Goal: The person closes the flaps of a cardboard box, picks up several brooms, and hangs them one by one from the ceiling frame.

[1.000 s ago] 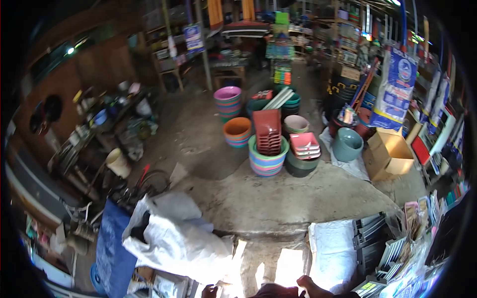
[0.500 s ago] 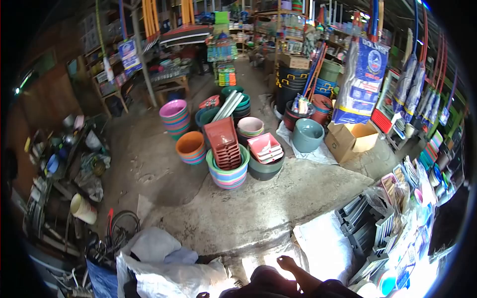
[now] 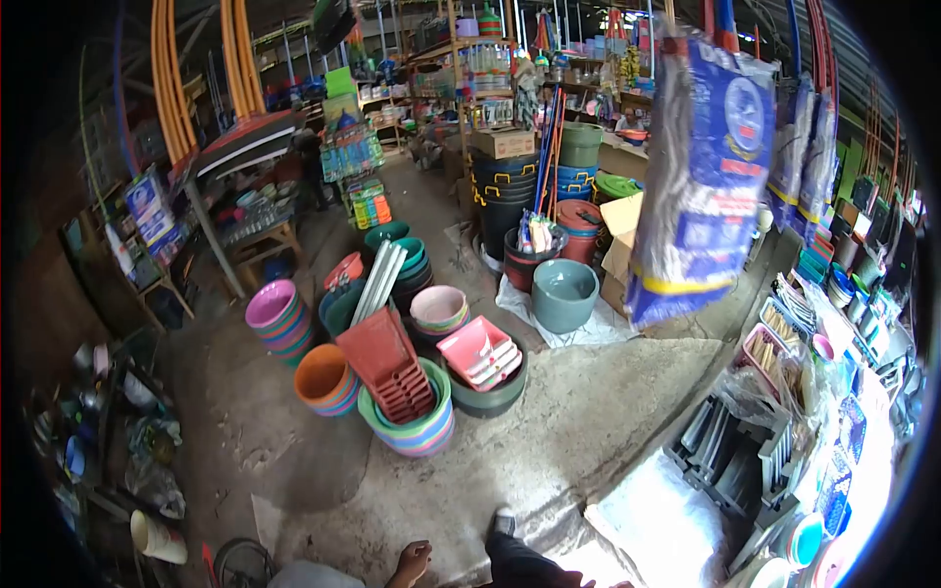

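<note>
My left hand [image 3: 414, 563] hangs low at the bottom of the head view, above the concrete floor. Its fingers are loosely curled, and I see nothing held in them. Only a sliver of my right hand [image 3: 589, 584] shows at the bottom edge, so its fingers are hidden. Between them my dark trouser leg and shoe [image 3: 503, 520] reach forward. Ahead of the left hand stands a striped stack of tubs [image 3: 416, 443] with red-brown dustpans [image 3: 384, 363] in it. Beside it, pink and white dustpans [image 3: 482, 354] lie in a dark green tub [image 3: 490, 396].
Orange [image 3: 326, 374] and pink [image 3: 276, 306] tub stacks stand left. A grey-green tub [image 3: 566, 296] sits on white sheeting. A packaged mop [image 3: 701, 176] hangs at right. A white sack [image 3: 657, 519] and grey racks [image 3: 720, 446] line the right side. Clutter and a wheel [image 3: 243, 565] are at left.
My view has moved forward and turned right; the tubs and hanging mop appear nearer. My left hand and a foot have come into view, while my right hand has dropped to the bottom edge.
</note>
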Tool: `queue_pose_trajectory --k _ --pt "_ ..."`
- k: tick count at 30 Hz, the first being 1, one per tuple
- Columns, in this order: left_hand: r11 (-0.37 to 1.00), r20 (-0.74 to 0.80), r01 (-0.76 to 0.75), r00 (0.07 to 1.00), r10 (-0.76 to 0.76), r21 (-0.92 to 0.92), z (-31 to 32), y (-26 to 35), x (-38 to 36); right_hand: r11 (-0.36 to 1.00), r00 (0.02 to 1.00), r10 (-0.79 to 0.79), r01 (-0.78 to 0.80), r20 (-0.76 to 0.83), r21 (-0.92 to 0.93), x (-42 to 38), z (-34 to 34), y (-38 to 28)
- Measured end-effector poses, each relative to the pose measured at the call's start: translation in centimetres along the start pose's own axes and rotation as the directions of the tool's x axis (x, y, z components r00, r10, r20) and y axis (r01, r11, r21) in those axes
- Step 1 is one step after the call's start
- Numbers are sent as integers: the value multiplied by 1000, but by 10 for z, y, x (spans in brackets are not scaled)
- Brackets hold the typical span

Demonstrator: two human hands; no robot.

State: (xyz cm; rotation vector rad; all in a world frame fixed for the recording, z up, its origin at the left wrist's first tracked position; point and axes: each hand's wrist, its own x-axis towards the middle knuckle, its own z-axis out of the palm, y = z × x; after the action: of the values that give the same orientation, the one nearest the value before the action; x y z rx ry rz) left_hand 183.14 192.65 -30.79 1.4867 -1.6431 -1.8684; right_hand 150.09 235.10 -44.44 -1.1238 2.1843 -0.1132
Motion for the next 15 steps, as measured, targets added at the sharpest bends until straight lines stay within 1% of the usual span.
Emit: queue_pose_trajectory --k 1,2,3,5,6,7,8,9,10,11,12,13,14,15 --pt "1000 70 14 997 -12 -25 -4 -26 38 998 999 15 -12 -45 63 33 -11 -8" --pt "999 142 20 990 -13 -49 -3 -18 78 992 995 32 -20 -98 125 73 -31 -18" --pt "999 151 8 989 -2 -42 3 2 104 982 989 59 -32 -138 185 100 -47 -24" --pt "959 82 -224 974 212 174 14 19 118 949 976 135 -77 -173 306 118 -59 -39" --pt "975 87 -83 994 67 204 12 32 132 929 963 176 -94 -204 358 135 -75 -43" --pt "971 88 51 993 -73 232 4 52 156 909 946 215 -104 -241 404 156 -96 -44" --pt "968 131 103 982 -135 230 -2 57 189 888 930 254 -114 -268 447 174 -112 -52" --pt "911 -5 232 969 -245 342 2 87 188 864 914 291 -123 -284 489 179 -130 -44" --pt "974 36 29 999 -38 226 -3 83 208 788 865 453 -276 -215 550 190 -189 -70" --pt "965 -24 154 988 -153 211 -3 100 218 762 861 441 -208 -254 614 201 -234 -85" --pt "965 -9 154 988 -156 211 0 107 233 689 857 474 -218 -202 691 202 -292 -110" --pt "957 39 107 992 -122 269 -5 103 256 664 852 483 -205 -203 719 210 -328 -122" --pt "944 88 57 992 -90 325 -2 110 277 638 847 491 -190 -204 746 221 -350 -124" --pt "944 101 48 991 -85 325 5 117 295 636 839 501 -193 -210 747 236 -362 -117"
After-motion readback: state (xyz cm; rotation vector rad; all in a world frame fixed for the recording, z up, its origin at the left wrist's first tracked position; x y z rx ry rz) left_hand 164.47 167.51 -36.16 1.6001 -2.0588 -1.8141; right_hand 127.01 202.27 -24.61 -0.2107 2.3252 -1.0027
